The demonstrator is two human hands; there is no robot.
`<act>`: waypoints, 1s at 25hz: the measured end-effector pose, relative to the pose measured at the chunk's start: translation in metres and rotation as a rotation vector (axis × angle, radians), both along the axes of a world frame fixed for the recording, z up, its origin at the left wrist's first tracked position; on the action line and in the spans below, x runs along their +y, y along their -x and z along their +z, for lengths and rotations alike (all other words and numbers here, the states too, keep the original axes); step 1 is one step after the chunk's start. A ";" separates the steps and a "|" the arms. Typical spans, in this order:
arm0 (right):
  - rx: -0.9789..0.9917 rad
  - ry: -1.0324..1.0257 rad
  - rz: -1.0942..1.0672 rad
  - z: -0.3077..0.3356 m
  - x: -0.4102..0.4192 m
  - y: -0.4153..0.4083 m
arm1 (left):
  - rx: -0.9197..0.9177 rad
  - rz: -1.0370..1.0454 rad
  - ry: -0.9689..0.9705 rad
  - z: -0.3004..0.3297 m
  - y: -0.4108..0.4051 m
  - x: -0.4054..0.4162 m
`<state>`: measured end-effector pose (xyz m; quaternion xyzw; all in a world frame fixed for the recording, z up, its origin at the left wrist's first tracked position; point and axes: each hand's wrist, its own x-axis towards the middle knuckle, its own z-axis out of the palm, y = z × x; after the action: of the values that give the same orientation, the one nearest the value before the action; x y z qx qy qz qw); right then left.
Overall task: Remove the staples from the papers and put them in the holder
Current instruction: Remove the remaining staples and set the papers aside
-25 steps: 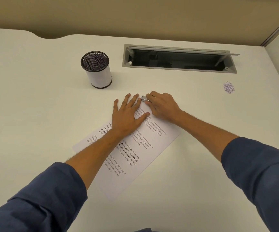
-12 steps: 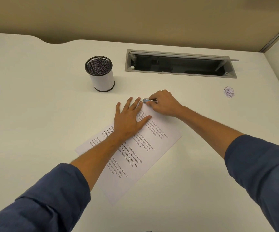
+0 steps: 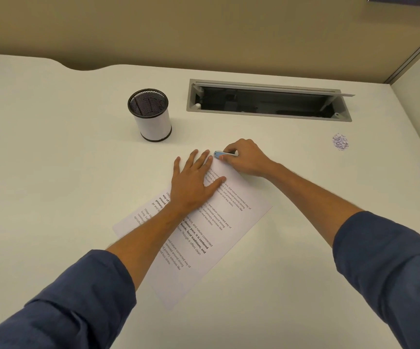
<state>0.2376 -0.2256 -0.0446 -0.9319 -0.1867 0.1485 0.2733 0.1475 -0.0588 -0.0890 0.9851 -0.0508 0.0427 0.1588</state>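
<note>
left hand (image 3: 194, 182) flat, fingers spread, pinning the papers (image 3: 198, 230) – right hand (image 3: 241, 159) pinches a staple remover (image 3: 221, 154) at their far corner (staple itself unseen), holder (image 3: 152, 116) beyond-left.

One head-worn view, looking forward and down.
Wide-angle and close above the worktop (image 3: 52, 172); both forearms reach in from the bottom edge, a wall closing the far side.

There were two hands, left (image 3: 192, 181) and right (image 3: 245, 159), one printed paper (image 3: 211, 230), one mesh cup (image 3: 150, 114), one small tool (image 3: 222, 154), one staple pile (image 3: 340, 141).
</note>
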 end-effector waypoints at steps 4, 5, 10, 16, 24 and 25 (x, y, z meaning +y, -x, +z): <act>-0.053 0.049 0.012 0.004 -0.005 0.009 | -0.026 0.000 0.004 0.002 0.002 -0.001; -0.077 0.059 0.008 0.004 -0.007 0.013 | -0.033 0.000 0.011 0.002 0.003 -0.001; -0.015 -0.141 -0.169 0.003 -0.017 0.027 | -0.047 0.008 0.011 0.003 0.005 -0.004; 0.160 -0.318 -0.353 0.011 -0.020 0.035 | -0.108 0.051 0.086 0.010 -0.001 -0.008; 0.106 -0.231 -0.376 -0.002 -0.015 0.036 | -0.052 0.049 0.099 0.026 -0.036 -0.016; 0.079 -0.201 -0.371 -0.003 -0.014 0.037 | -0.042 0.043 0.077 0.028 -0.037 -0.017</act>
<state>0.2009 -0.2394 -0.0479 -0.9118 -0.0148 0.1128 0.3946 0.1847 -0.0760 -0.0608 0.9780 -0.0314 0.0687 0.1944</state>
